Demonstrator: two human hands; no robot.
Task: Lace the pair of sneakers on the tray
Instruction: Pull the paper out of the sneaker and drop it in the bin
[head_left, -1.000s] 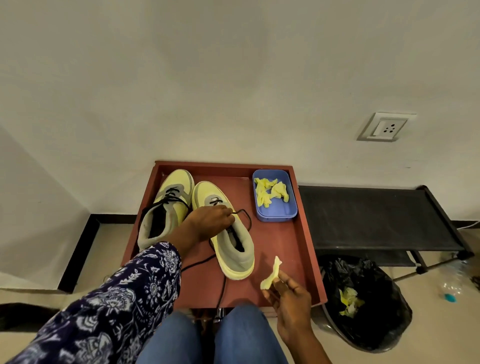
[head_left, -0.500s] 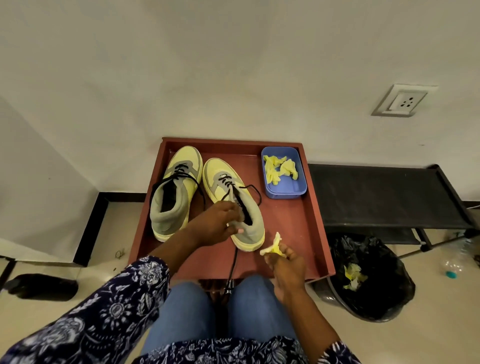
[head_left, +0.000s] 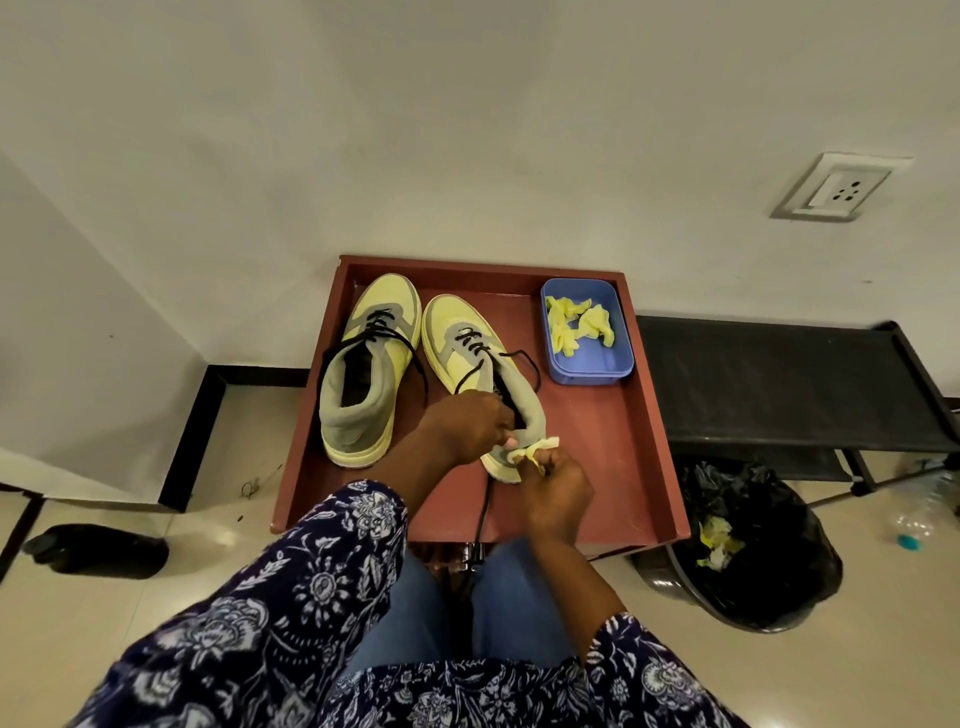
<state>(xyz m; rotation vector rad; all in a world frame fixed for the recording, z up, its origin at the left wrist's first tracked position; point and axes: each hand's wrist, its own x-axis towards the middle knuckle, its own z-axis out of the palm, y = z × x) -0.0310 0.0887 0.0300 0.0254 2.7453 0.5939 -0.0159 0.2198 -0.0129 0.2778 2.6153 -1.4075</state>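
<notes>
Sneakers are sitting side by side on the red tray, toes pointing to 12 o'clock, and the right sneaker is the one being worked on. Nearest the camera, the right hand is pinching a crumpled yellow paper scrap just at that shoe's heel. The left hand, at 10 o'clock from it, is curling around something at the collar, probably the black lace; the fingers are hiding exactly what. The shoe's long axis is running from the hands toward 11 o'clock, so the open eyelets are lying beyond the left hand, which is the nearer one to them. One lace tail is trailing toward 6 o'clock over the tray's near edge, its tip disappearing between the knees. Farther off, the left sneaker is standing partly laced, and a blue tub of yellow scraps is sitting at 1 o'clock.
</notes>
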